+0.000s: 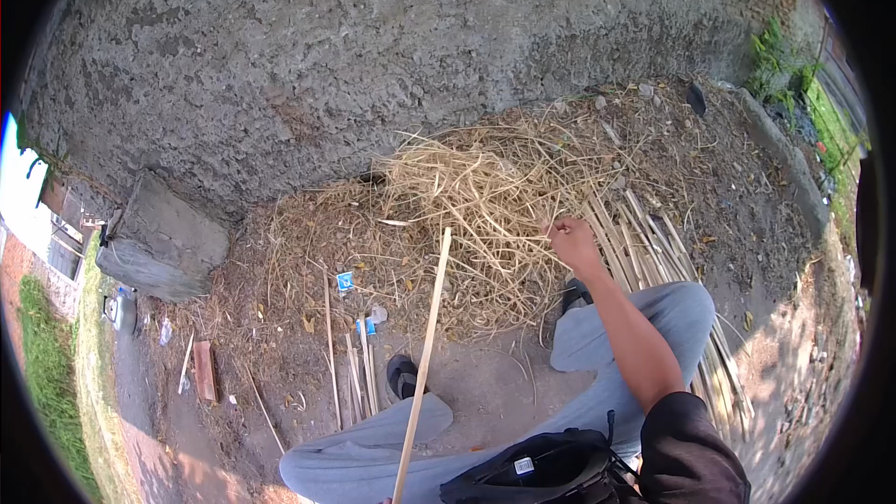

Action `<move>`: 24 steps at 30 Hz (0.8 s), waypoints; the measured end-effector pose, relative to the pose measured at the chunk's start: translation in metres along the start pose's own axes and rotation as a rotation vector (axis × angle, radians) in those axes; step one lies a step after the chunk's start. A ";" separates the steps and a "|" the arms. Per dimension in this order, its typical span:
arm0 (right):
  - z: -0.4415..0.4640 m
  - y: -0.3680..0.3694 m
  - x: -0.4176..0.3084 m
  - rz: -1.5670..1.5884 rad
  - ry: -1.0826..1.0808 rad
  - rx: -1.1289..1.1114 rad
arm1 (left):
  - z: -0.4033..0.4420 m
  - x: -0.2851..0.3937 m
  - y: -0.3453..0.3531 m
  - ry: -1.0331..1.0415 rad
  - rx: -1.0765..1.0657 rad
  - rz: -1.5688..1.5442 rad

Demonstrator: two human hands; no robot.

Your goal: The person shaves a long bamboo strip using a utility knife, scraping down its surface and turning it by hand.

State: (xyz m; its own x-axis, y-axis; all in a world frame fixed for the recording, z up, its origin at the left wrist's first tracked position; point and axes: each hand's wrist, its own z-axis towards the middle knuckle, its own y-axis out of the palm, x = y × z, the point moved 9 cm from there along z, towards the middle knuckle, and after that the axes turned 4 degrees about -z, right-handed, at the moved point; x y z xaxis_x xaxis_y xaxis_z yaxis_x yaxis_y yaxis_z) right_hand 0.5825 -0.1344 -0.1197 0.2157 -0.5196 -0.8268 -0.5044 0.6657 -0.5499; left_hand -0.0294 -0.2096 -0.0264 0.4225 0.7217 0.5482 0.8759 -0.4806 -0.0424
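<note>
My right hand (573,245) is stretched out over the right side of a heap of pale shavings (467,196). Its fingers are drawn together, and whatever they may pinch is too small to make out. A long, pale split strip (427,345) rises from the bottom edge, past my left shoe, its tip near the front of the heap. Of my left hand (388,501) only a sliver shows at the bottom edge, by the strip's lower end; its fingers are hidden.
Bundled split strips (644,243) lie beside my right knee. Shorter strips (359,378) and blue wrappers (345,281) lie near my left foot. A rough wall (373,56) stands behind the heap, with a concrete block (168,238) at left. A black bag (532,471) sits at my lap.
</note>
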 end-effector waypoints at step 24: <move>-0.184 0.032 -0.147 0.218 -0.838 -0.156 | 0.059 0.038 0.055 0.357 -0.107 0.059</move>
State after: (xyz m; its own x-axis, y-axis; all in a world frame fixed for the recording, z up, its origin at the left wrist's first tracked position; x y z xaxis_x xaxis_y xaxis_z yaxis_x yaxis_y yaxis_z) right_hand 0.3806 -0.1352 0.0063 0.6131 0.2152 -0.7601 -0.7012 0.5914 -0.3982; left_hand 0.0488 -0.1789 -0.0575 0.3470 0.4816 0.8048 0.8152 -0.5791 -0.0050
